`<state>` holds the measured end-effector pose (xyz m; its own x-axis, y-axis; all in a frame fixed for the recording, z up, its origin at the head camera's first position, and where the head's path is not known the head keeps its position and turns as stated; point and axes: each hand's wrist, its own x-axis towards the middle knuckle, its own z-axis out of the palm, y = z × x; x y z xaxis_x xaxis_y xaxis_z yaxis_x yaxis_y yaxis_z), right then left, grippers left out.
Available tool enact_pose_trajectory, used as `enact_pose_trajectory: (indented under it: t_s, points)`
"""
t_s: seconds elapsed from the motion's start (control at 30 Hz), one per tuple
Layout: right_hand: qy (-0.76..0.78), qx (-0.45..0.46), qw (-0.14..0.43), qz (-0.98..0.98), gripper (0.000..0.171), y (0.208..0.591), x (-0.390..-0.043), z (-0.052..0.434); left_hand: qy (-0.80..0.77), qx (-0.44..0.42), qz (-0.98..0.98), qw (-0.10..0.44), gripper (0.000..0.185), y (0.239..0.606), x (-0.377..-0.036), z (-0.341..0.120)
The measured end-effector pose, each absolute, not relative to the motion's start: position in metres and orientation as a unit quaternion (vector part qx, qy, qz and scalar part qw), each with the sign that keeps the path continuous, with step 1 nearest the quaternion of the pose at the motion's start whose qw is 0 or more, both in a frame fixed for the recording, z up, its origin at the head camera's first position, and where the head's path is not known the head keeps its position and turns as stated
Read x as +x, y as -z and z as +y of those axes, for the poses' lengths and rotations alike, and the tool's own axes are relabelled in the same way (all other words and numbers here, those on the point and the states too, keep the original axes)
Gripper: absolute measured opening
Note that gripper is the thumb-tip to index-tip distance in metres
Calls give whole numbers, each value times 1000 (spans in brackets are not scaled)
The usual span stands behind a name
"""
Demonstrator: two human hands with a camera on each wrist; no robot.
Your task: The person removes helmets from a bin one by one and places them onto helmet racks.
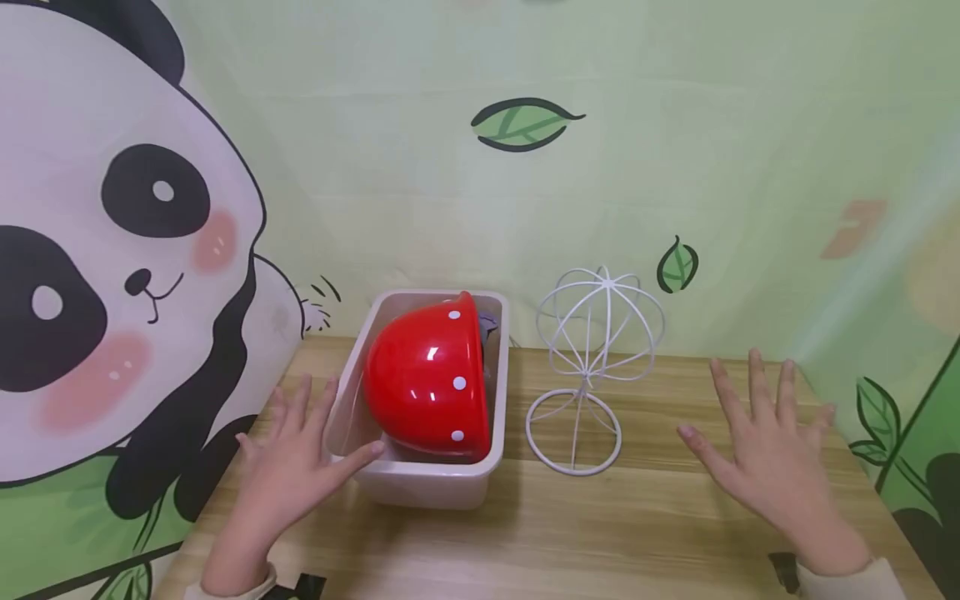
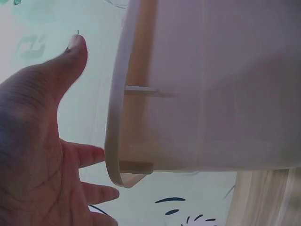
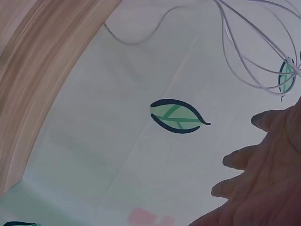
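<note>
A red dome-shaped hat with white dots [image 1: 429, 381] lies on its side inside a pale plastic bin [image 1: 420, 483] on the wooden table [image 1: 600, 533]. My left hand [image 1: 294, 461] hovers with spread fingers at the bin's left front corner, thumb tip near its rim; the left wrist view shows the open palm [image 2: 42, 155] beside the bin's outer wall [image 2: 211, 94]. A white wire hat stand [image 1: 592, 367] rises to the right of the bin. My right hand [image 1: 765, 450] is spread flat above the table, right of the stand, holding nothing; its fingers [image 3: 254, 160] show near the stand's wires [image 3: 254, 52].
A green backdrop with a panda picture [image 1: 112, 275] and leaves closes off the back and both sides of the table. A dark grey item [image 1: 487, 325] peeks out behind the red hat inside the bin.
</note>
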<state>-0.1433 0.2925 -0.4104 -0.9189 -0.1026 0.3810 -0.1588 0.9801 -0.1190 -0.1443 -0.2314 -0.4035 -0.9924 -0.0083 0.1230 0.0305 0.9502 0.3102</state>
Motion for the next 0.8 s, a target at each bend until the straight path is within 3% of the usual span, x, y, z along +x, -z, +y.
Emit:
enact_pose_trajectory:
  t_s: [0.2,0.3,0.4,0.5,0.67,0.8]
  points:
    - [-195,163,330,-909,76,390,-143,269,227,-11,-974,26,121,406,-145,-236]
    - [-282,229,347,-864,69,377,-140,243,297,-18,-955,5,123,414,-147,-236]
    - [-355,287,296,-839,75,369,-143,210,346,-23,-938,-9,126,424,-150,-233]
    - [-418,316,197,-828,80,365,-154,174,357,-25,-934,-7,127,431,-151,-232]
    - [-456,264,39,-849,82,364,-183,118,369,-20,-929,-11,128,432,-151,-232]
    - [-450,241,-18,-860,86,370,-210,84,381,-14,-924,-26,128,431,-150,-232]
